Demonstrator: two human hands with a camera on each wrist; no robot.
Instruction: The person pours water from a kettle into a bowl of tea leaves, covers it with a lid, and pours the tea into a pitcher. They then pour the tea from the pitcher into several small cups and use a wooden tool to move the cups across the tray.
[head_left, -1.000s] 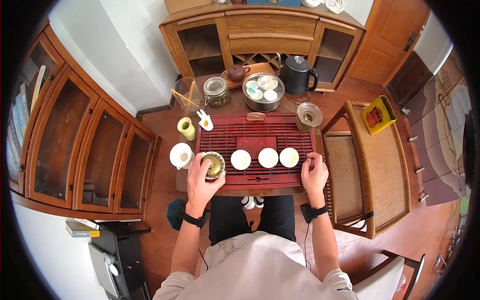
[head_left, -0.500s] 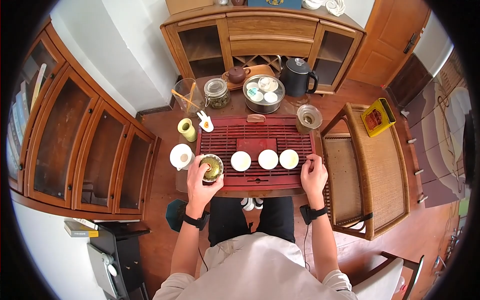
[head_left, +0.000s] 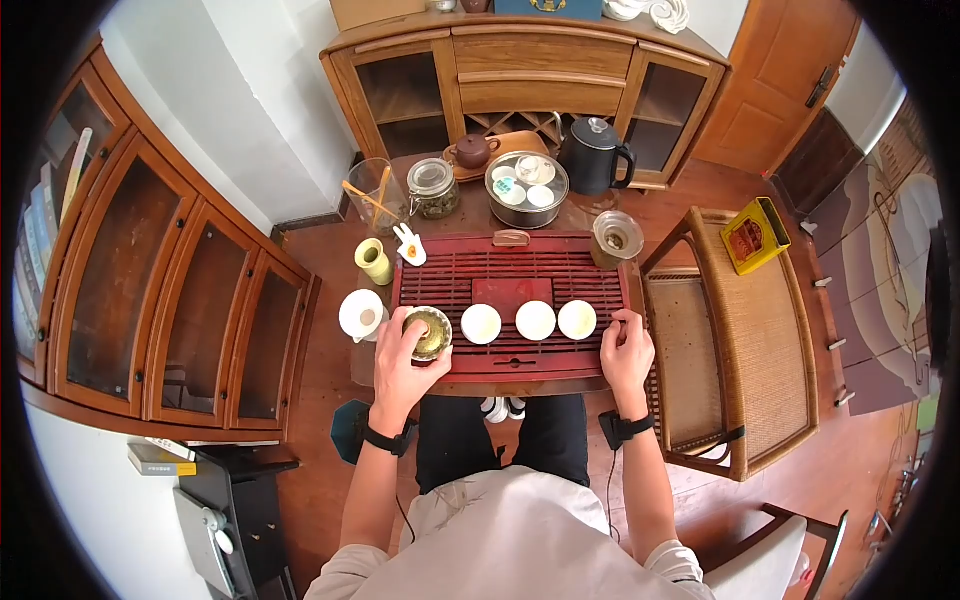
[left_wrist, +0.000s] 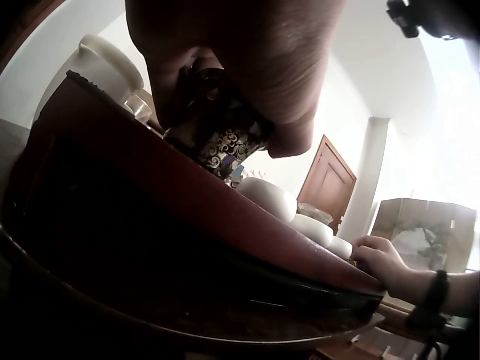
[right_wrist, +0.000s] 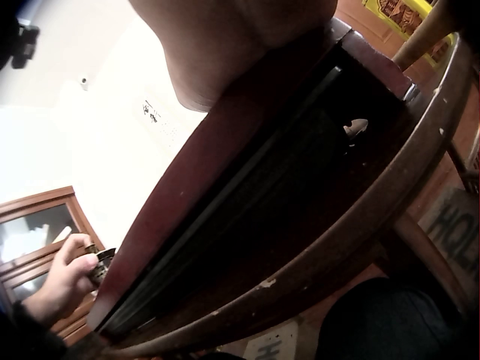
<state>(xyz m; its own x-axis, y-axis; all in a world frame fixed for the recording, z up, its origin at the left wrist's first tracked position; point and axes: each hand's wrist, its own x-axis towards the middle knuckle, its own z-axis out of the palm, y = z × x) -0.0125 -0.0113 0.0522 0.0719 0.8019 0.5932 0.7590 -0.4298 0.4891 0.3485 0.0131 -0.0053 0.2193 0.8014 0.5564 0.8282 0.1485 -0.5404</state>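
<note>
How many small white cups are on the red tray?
3, in a row: left cup nearer the left hand, middle cup, right cup nearer the right hand. None seems hidden.

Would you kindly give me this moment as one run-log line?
left hand: holds patterned bowl | right hand: at right edge of tray, fingers loosely curled | white cups: three, on tray

Three white cups [head_left: 535, 321] bar the tray's [head_left: 560, 362] middle, leaving passage in front.
</note>
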